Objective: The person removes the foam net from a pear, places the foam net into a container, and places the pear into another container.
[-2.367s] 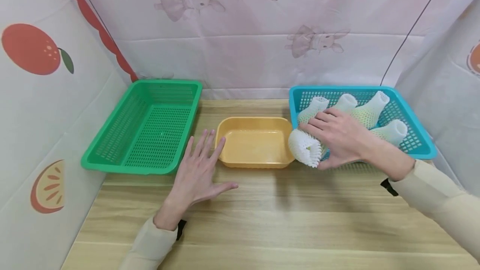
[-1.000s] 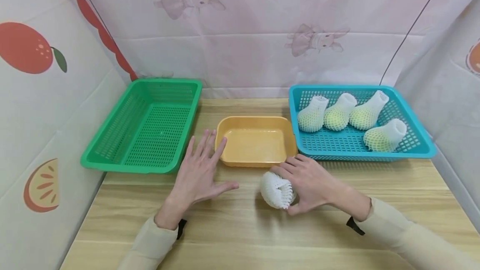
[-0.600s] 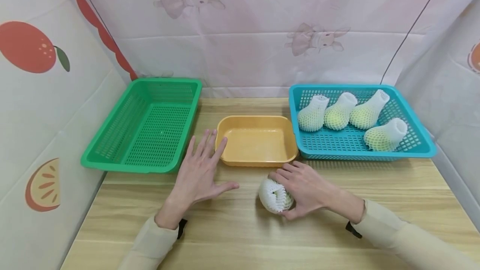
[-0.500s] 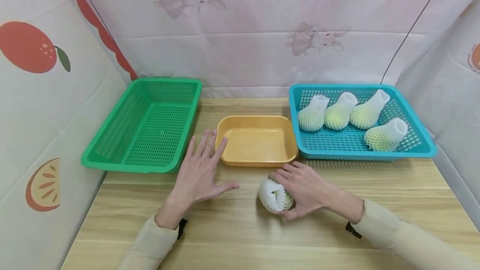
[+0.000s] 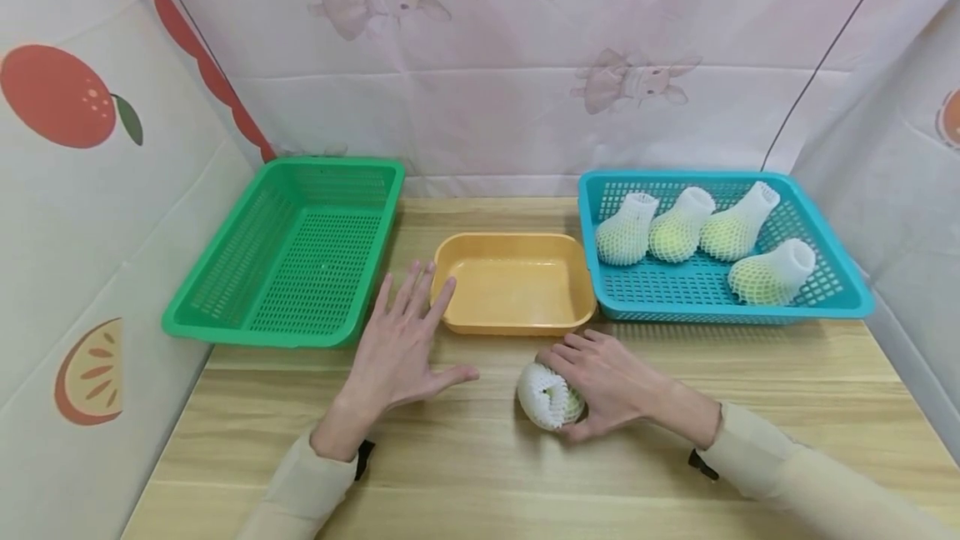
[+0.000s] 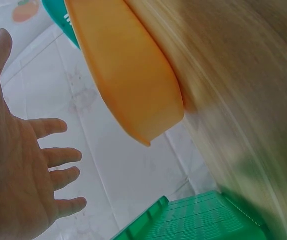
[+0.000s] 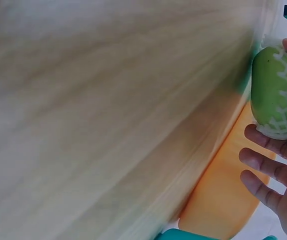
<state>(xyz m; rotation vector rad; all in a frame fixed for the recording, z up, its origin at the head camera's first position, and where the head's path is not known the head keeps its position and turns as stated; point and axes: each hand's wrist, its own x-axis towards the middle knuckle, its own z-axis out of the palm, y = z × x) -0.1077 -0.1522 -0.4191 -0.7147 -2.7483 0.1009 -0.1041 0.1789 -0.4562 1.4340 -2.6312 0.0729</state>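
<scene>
In the head view my right hand grips a green mango in a white foam net over the table, in front of the yellow tray. The right wrist view shows the bare green end of this mango sticking out of the net, between thumb and fingers. My left hand is held flat with its fingers spread and touches nothing visible. Its fingertips overlap the left end of the yellow tray in the head view. The left wrist view has the left palm beside the tray's side wall.
A green basket with nothing in it stands at the back left. At the back right, a blue basket holds several net-wrapped fruits. Printed cloth walls enclose the wooden table on three sides.
My right hand has carried the wrapped mango out of the blue basket, left and toward me, in front of the yellow tray. Lately it has barely moved. The left hand has stayed put.
</scene>
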